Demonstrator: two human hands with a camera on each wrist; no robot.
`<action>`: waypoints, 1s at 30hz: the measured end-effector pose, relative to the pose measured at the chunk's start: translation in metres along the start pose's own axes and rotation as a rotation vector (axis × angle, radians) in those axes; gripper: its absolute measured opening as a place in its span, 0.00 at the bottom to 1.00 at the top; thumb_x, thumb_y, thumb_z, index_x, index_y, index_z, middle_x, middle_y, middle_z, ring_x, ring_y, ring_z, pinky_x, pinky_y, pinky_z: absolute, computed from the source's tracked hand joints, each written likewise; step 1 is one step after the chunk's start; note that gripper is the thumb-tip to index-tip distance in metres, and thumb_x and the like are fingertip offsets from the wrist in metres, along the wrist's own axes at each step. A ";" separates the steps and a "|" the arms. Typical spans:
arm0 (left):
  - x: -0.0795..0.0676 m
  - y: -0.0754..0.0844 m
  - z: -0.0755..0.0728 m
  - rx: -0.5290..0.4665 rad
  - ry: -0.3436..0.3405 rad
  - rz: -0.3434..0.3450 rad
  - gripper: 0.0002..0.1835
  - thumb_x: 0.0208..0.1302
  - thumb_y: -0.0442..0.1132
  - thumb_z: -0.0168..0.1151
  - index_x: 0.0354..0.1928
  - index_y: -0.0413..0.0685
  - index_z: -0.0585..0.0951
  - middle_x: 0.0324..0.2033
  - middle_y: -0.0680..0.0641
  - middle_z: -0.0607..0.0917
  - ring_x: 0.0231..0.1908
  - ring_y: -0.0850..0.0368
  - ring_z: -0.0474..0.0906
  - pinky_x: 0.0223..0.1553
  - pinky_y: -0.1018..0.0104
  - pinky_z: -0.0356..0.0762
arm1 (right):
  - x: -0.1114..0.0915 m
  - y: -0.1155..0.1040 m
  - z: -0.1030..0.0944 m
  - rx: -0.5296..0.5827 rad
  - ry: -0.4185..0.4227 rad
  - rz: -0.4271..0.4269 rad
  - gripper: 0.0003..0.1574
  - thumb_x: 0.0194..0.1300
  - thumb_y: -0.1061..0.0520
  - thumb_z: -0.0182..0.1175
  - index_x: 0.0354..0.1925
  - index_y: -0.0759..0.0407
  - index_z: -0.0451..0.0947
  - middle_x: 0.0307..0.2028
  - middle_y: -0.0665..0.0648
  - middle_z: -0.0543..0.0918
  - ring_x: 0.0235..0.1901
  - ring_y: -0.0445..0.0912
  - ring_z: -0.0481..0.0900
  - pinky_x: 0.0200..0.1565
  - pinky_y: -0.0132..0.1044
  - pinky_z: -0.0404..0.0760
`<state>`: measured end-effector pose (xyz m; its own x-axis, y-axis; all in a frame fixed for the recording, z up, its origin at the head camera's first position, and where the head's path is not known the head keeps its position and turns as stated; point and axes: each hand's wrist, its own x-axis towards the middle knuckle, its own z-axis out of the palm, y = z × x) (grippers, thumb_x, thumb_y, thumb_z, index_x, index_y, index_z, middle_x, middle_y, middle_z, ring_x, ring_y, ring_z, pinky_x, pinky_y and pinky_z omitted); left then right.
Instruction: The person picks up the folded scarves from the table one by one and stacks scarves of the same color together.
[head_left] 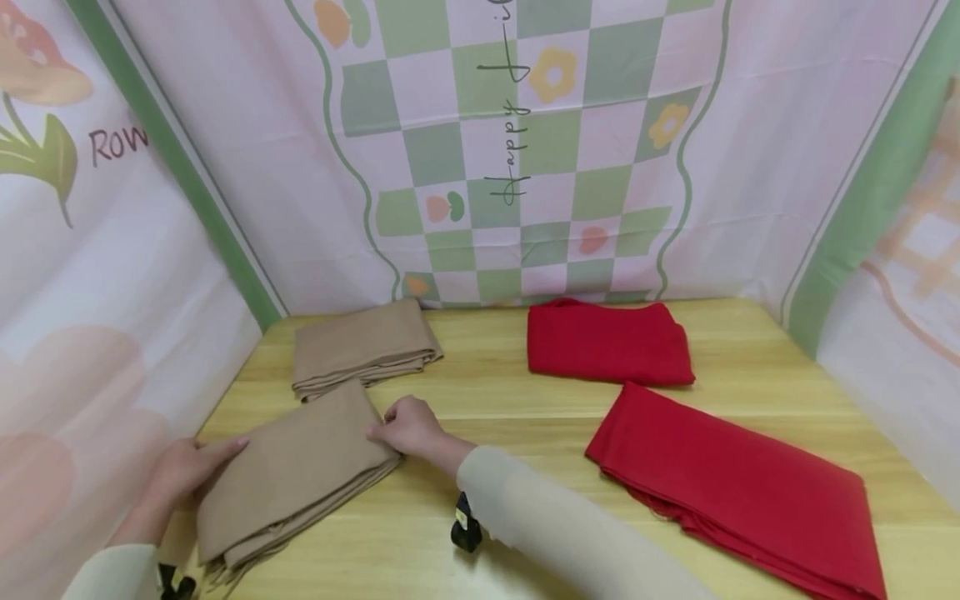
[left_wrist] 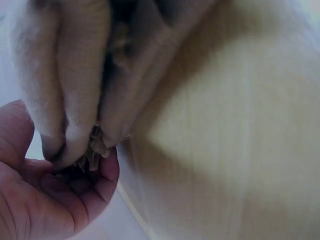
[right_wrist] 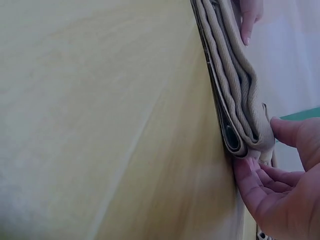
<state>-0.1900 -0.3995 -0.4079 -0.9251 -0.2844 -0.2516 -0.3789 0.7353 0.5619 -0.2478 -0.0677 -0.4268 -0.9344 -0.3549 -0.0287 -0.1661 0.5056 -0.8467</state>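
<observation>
A folded beige cloth (head_left: 300, 471) lies at a slant on the left front of the table, its layered edge facing me. At its left end is my left hand (head_left: 176, 475), thumb on top; the left wrist view shows the fingers (left_wrist: 107, 175) curled beneath the cloth's folds (left_wrist: 80, 75). My right hand (head_left: 414, 429) pinches the right end. In the right wrist view that thumb (right_wrist: 287, 131) lies against the upper fold and the fingers tuck under the stacked layers (right_wrist: 235, 85). Some left fingers are hidden by cloth in the head view.
Behind it lies another folded beige cloth (head_left: 363, 346). To the right are two folded red cloths, one at the back (head_left: 607, 343) and a longer one in front (head_left: 742, 483). Printed curtains (head_left: 525, 167) enclose the wooden table (head_left: 480, 400) at the back and sides.
</observation>
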 end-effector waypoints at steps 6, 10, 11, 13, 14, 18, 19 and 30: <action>0.000 0.002 -0.005 -0.020 -0.036 -0.031 0.36 0.57 0.71 0.58 0.24 0.39 0.74 0.24 0.44 0.76 0.26 0.52 0.72 0.26 0.61 0.71 | 0.002 0.000 -0.001 0.026 -0.010 0.037 0.20 0.56 0.50 0.72 0.17 0.60 0.81 0.14 0.46 0.74 0.16 0.38 0.65 0.20 0.29 0.66; 0.001 0.001 -0.006 -0.056 -0.052 -0.047 0.33 0.57 0.70 0.59 0.20 0.44 0.71 0.20 0.48 0.73 0.22 0.55 0.70 0.24 0.62 0.70 | 0.003 -0.001 0.000 0.076 -0.023 0.089 0.28 0.55 0.51 0.73 0.09 0.56 0.70 0.10 0.46 0.67 0.13 0.38 0.59 0.17 0.30 0.60; 0.001 0.001 -0.006 -0.061 -0.054 -0.049 0.32 0.57 0.69 0.59 0.20 0.46 0.70 0.19 0.49 0.72 0.21 0.56 0.69 0.24 0.62 0.70 | 0.004 -0.002 0.000 0.089 -0.023 0.099 0.30 0.55 0.51 0.73 0.08 0.54 0.67 0.09 0.45 0.66 0.13 0.38 0.58 0.17 0.29 0.59; 0.002 0.000 -0.006 -0.079 -0.059 -0.055 0.31 0.57 0.69 0.60 0.18 0.49 0.68 0.17 0.51 0.70 0.20 0.57 0.68 0.23 0.63 0.69 | 0.004 -0.002 0.001 0.113 -0.024 0.117 0.33 0.55 0.51 0.73 0.07 0.53 0.64 0.08 0.45 0.64 0.12 0.38 0.57 0.16 0.29 0.58; 0.002 0.000 -0.006 -0.089 -0.061 -0.062 0.31 0.57 0.68 0.61 0.17 0.50 0.67 0.16 0.52 0.69 0.19 0.57 0.67 0.23 0.63 0.68 | 0.004 -0.002 0.001 0.128 -0.024 0.124 0.33 0.55 0.52 0.74 0.07 0.53 0.63 0.09 0.45 0.65 0.12 0.38 0.57 0.16 0.29 0.59; 0.002 -0.002 -0.005 -0.144 -0.081 -0.080 0.29 0.57 0.66 0.63 0.16 0.52 0.66 0.14 0.54 0.68 0.18 0.59 0.66 0.22 0.64 0.68 | 0.003 -0.004 0.001 0.172 -0.024 0.133 0.28 0.54 0.54 0.74 0.09 0.55 0.69 0.11 0.47 0.70 0.13 0.38 0.63 0.17 0.29 0.63; 0.002 -0.003 -0.005 -0.156 -0.087 -0.080 0.29 0.57 0.65 0.63 0.15 0.53 0.67 0.14 0.55 0.67 0.18 0.59 0.66 0.22 0.64 0.68 | 0.003 -0.004 0.001 0.180 -0.027 0.137 0.26 0.54 0.54 0.74 0.09 0.56 0.71 0.11 0.47 0.71 0.13 0.39 0.63 0.17 0.29 0.63; 0.004 -0.005 -0.002 -0.198 -0.121 -0.042 0.23 0.57 0.55 0.69 0.20 0.48 0.71 0.14 0.54 0.70 0.16 0.60 0.66 0.19 0.66 0.66 | 0.005 -0.003 0.005 0.176 -0.028 0.143 0.29 0.53 0.56 0.74 0.08 0.54 0.66 0.09 0.46 0.66 0.13 0.38 0.60 0.17 0.29 0.61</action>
<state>-0.1918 -0.4059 -0.4105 -0.9030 -0.2276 -0.3644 -0.4258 0.5862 0.6892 -0.2500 -0.0747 -0.4267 -0.9352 -0.3122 -0.1672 0.0269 0.4080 -0.9126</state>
